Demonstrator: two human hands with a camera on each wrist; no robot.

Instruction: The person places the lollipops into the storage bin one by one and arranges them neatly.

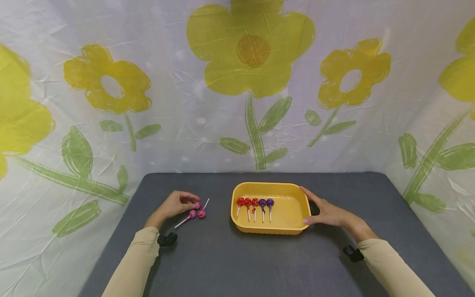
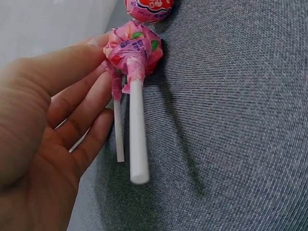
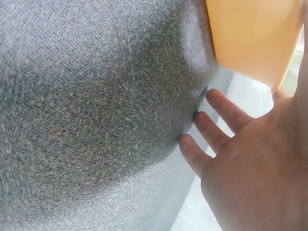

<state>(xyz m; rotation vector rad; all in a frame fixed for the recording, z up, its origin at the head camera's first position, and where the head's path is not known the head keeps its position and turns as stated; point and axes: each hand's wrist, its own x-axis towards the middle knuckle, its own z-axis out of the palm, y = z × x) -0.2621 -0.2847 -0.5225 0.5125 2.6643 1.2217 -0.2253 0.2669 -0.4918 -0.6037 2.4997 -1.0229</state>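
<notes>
A: Head view: your left hand (image 1: 179, 204), left of centre, pinches a pink pop (image 1: 197, 205), two other pops (image 1: 192, 214) right by it. Your right hand (image 1: 326, 212), fingers spread, touches the tub (image 1: 271, 230) mid-frame; red pops (image 1: 248, 201) and purple pops (image 1: 270, 202) inside.

B: Yup. Left wrist: your pink ones sit upper left-centre. Right wrist: fingers apart lower right, tub upper right.

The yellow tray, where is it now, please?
In the head view, the yellow tray sits on the dark table, just right of picture centre, the right hand touching its right end.
</notes>
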